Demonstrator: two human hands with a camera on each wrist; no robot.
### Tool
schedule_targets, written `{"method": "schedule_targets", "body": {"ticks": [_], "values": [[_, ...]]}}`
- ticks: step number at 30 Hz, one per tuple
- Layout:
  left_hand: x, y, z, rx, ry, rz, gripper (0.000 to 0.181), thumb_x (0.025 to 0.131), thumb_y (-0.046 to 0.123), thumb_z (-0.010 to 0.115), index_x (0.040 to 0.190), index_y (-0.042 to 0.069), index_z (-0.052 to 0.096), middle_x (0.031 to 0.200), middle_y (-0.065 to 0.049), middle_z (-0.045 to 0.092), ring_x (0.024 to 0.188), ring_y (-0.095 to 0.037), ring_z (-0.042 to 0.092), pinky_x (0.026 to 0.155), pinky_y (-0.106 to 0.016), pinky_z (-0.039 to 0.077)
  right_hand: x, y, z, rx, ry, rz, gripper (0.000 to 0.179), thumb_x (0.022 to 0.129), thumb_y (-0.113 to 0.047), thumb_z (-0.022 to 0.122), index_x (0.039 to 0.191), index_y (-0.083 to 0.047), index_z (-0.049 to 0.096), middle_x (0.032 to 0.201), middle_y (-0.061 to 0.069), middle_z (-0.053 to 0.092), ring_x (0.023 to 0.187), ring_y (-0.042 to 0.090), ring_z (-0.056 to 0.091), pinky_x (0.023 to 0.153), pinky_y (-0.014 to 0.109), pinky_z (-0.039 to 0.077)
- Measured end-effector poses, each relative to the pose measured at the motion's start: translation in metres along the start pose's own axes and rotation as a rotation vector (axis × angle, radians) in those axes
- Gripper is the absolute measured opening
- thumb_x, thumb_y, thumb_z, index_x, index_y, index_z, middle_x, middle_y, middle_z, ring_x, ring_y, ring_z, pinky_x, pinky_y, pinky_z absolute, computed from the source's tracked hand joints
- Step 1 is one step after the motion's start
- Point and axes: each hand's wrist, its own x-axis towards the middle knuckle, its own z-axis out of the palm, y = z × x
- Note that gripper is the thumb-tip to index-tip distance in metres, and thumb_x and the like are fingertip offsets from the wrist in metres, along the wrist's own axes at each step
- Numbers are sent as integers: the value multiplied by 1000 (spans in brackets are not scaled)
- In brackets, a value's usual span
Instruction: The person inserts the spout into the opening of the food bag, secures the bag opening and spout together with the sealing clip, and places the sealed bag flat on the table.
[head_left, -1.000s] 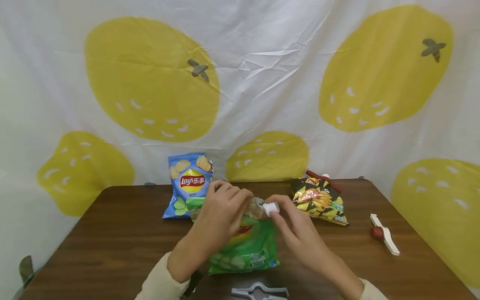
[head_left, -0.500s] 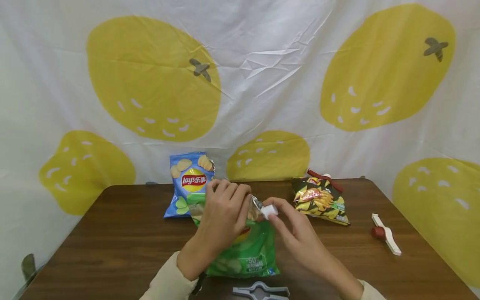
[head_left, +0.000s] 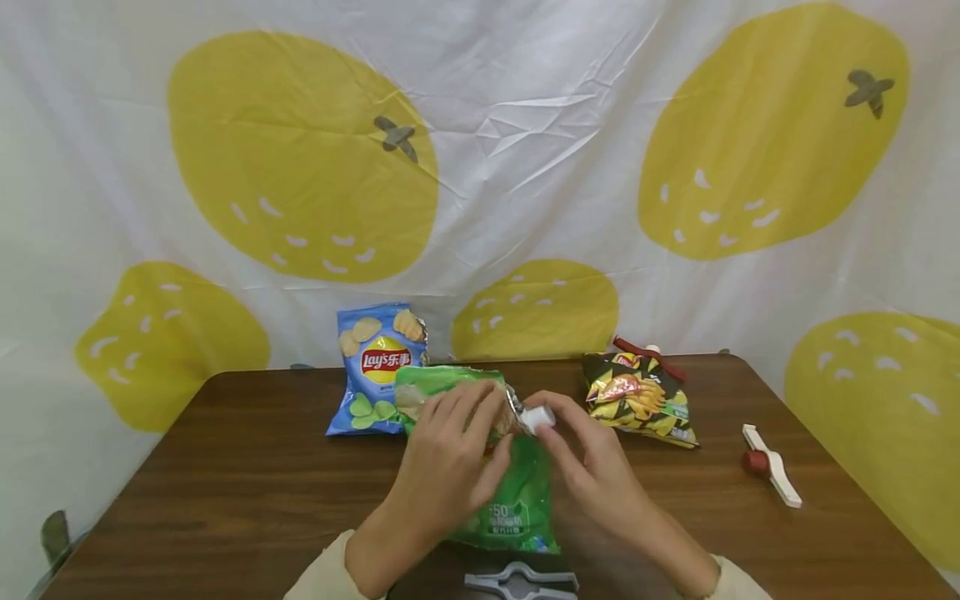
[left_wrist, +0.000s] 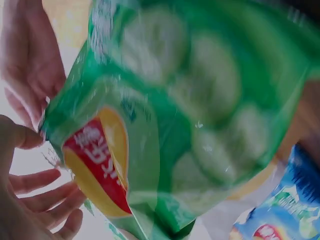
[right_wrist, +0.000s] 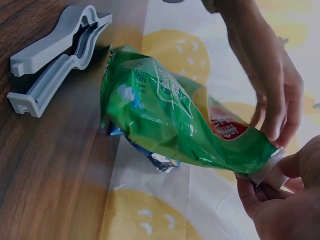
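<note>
A green potato chip bag [head_left: 517, 492] is held between the hands above the dark table, its top flopping to the left in the head view. At the bag's crumpled silver edge, my right hand [head_left: 600, 467] pinches a white cylindrical piece [head_left: 537, 418] between thumb and fingers. Over the bag's front lies my left hand [head_left: 442, 458], thumb apart from the fingers. The left wrist view gives this left hand [left_wrist: 35, 185] spread fingers beside the bag's narrow corner. How the white piece joins the bag is partly hidden by fingers.
A blue chip bag [head_left: 367, 358] stands behind on the left. At the back right lies a black-and-yellow chip bag [head_left: 637, 400] with a red clip [head_left: 651, 360]. A white clip [head_left: 772, 467] with a red knob lies at right; a grey clip [head_left: 521, 575] is in front.
My left hand has lowered and its fingers have loosened, so more of the bag's green top shows above it. The right hand keeps pinching the white piece in nearly the same place.
</note>
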Motion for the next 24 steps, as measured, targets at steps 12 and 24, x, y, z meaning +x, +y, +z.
{"method": "schedule_targets", "body": {"ticks": [12,24], "values": [[-14,4,16,-42,34,74,49,73,16,68,118,4,53,111,-3,60,102,-17,54,82,-33,41,-2,1,10,-33,28,-189,33,78,17,55,108,6,50,104,13,59,95,25,58,79,30,49],[-1,-12,-4,-80,-89,43,70,67,31,71,129,11,44,136,-9,36,124,-27,32,97,-44,28,-8,33,18,-195,59,-221,42,81,7,58,119,-8,50,111,1,58,97,11,58,80,18,45]]}}
